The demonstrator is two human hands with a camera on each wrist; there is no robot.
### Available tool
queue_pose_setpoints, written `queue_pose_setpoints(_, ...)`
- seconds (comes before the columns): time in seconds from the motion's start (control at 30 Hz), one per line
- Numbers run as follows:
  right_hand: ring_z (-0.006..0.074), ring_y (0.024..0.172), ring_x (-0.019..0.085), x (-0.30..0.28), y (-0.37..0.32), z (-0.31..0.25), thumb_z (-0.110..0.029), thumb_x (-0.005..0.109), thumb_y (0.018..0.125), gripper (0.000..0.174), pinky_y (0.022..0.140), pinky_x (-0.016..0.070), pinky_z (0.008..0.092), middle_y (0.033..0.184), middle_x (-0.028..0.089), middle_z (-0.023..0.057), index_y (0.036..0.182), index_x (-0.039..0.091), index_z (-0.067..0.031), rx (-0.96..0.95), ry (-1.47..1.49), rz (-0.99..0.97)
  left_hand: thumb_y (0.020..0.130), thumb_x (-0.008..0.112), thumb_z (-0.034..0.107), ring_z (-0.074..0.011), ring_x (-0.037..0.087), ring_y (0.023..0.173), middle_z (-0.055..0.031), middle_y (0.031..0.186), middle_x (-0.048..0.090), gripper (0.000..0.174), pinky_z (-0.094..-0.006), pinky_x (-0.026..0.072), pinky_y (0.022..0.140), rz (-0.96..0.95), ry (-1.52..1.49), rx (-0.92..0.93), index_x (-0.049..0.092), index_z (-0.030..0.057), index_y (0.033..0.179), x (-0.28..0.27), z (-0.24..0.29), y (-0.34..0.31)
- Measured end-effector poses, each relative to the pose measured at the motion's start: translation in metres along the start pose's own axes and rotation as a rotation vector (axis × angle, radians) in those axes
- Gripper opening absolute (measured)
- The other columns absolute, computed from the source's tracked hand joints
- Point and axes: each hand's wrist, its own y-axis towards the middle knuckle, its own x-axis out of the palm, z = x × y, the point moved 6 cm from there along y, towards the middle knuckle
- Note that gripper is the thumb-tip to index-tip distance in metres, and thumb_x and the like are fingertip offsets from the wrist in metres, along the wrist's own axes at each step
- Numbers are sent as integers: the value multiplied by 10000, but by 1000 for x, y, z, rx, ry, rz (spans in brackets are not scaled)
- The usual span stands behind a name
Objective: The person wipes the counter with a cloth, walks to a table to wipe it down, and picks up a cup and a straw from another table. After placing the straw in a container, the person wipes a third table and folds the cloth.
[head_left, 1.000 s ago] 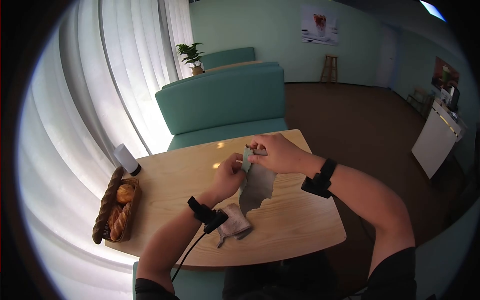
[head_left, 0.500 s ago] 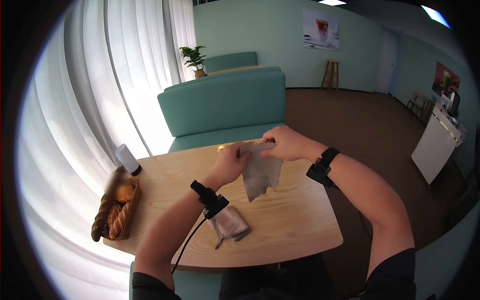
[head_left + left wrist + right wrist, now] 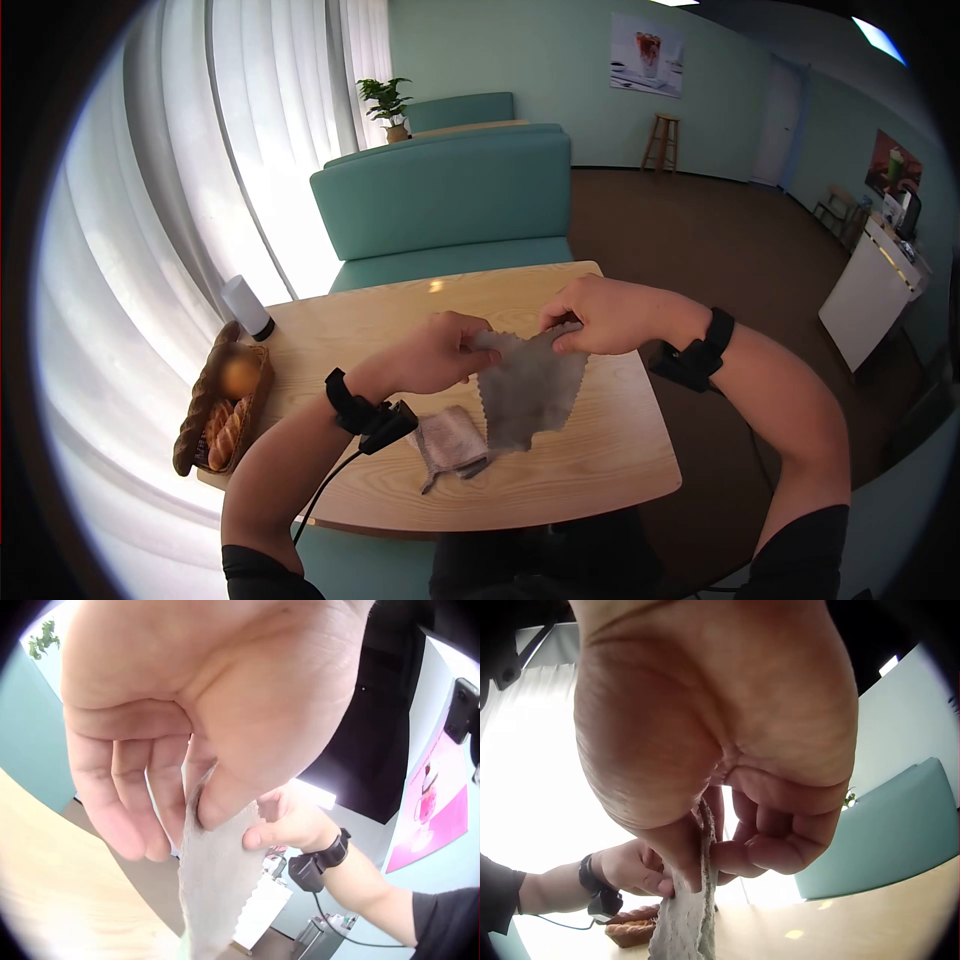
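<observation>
A grey cloth [image 3: 530, 390] with zigzag edges hangs over the table between both hands. The left hand [image 3: 440, 352] pinches its upper left corner; in the left wrist view the thumb presses the cloth [image 3: 217, 877] against the fingers. The right hand [image 3: 615, 315] pinches the upper right part, and the right wrist view shows the cloth [image 3: 686, 919] between thumb and index finger. Below and left of it, a folded pinkish cloth [image 3: 450, 440] lies on the wooden table [image 3: 590, 480].
A basket [image 3: 262, 385] of bread with a long dark loaf [image 3: 195, 425] stands at the table's left end. Behind it is a white cylinder with a black base [image 3: 246, 308]. A green bench [image 3: 445, 200] stands beyond the table.
The hands have come lower and nearer the body, the left one also moving left. The cloth, earlier partly folded with a greenish strip showing, now hangs spread between them.
</observation>
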Motion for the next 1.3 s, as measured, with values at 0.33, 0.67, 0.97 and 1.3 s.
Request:
queue_pose_setpoints(0.33,358,1004,662,52,39,73,-48,643,832,227,867,530,429,1046,703,183,1050,690,-4,-40,-258,31,850,720,201,-272,706,777,-128,781,707,232,-370,558,721,184,242,126,696,22,996,48,-55,57)
queue_pose_setpoints(0.67,347,1129,592,157,-9,89,-270,654,920,364,951,493,420,1192,588,175,1200,639,-39,-95,-209,-226,779,781,245,-356,593,1152,-184,1203,631,470,-430,493,972,-222,343,154,642,96,1203,121,-93,16)
queue_pose_setpoints(0.97,368,1210,514,194,38,121,-341,644,933,400,984,468,449,1237,547,192,1198,615,-43,-15,-201,-79,845,738,400,-336,592,1190,-208,1197,636,639,-404,484,991,11,543,-339,536,58,1346,58,-184,-40)
queue_pose_setpoints(1.3,357,1173,563,197,80,57,-290,637,909,478,978,487,432,1303,518,202,1315,529,-61,-92,-26,-74,933,657,348,-262,680,870,-150,968,710,373,-371,547,790,-21,180,-390,653,2,1073,52,-196,-49)
